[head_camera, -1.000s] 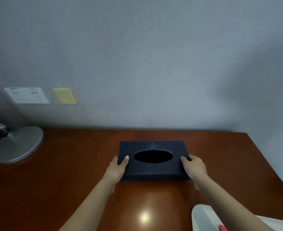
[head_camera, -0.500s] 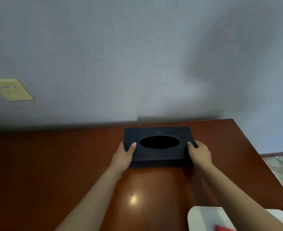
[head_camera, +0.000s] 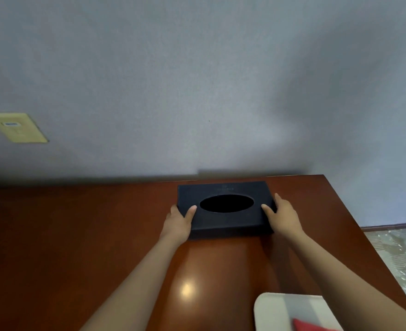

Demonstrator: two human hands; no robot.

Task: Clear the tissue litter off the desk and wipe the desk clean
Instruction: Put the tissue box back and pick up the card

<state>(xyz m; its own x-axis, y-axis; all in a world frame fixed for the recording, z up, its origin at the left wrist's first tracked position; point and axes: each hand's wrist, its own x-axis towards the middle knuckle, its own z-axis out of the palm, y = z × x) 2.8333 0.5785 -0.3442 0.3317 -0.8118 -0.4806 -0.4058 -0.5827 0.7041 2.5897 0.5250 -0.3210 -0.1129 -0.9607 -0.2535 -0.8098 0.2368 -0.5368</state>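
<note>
Faint print on the tissue box [head_camera: 223,209] lid is illegible; yellow wall label [head_camera: 16,127] likewise.

I count one dark tissue box [head_camera: 223,209] near the desk's [head_camera: 77,235] far edge, toward its far right corner. Two hands are on it: one left hand [head_camera: 176,223], one right hand [head_camera: 284,217]. One white tray [head_camera: 273,311] sits at the near right corner, holding one red item [head_camera: 309,326]. One yellow plate [head_camera: 16,127] is on the wall.
</note>
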